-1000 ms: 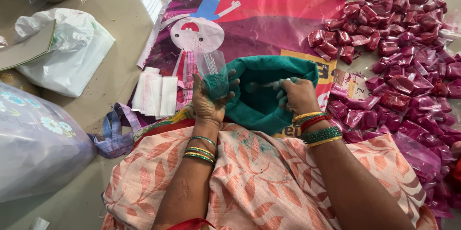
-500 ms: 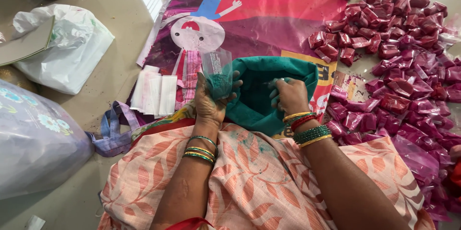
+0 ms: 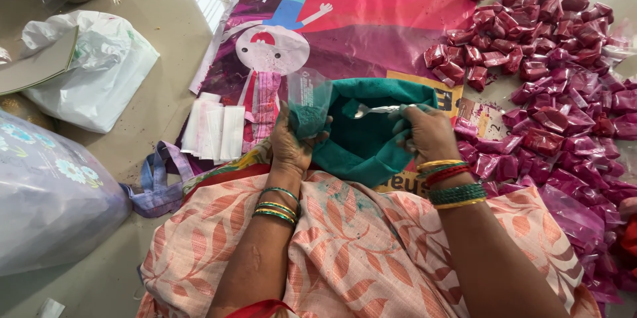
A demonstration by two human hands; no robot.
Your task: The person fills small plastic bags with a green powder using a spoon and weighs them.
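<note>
- Pouch [image 3: 308, 107]: a small clear plastic one, upright in the left hand [image 3: 290, 147], with green powder filling its lower part and its mouth open at the top.
- Left hand is curled around the pouch's lower half, fingers pressed to its sides, just left of the green bag [image 3: 371, 149].
- Right hand [image 3: 429, 133] pinches the handle of a metal spoon [image 3: 378, 110]; its fingers are closed on the handle and dusted green.
- Spoon lies level over the open mouth of the green bag, its bowl pointing toward the pouch, close to it but not touching.
- Green bag sits open on the mat [image 3: 391, 12] just in front of the person's lap, between the two hands.
- Both wrists wear bangles [image 3: 456, 182] of green, red and gold.
- Stack of empty white pouches [image 3: 215, 133] lies on the mat's left edge, left of the left hand.
- Heap of filled red packets [image 3: 551, 59] covers the mat to the right, well apart from the green bag.
- White plastic bag [image 3: 99, 72] lies on the floor at far left.
</note>
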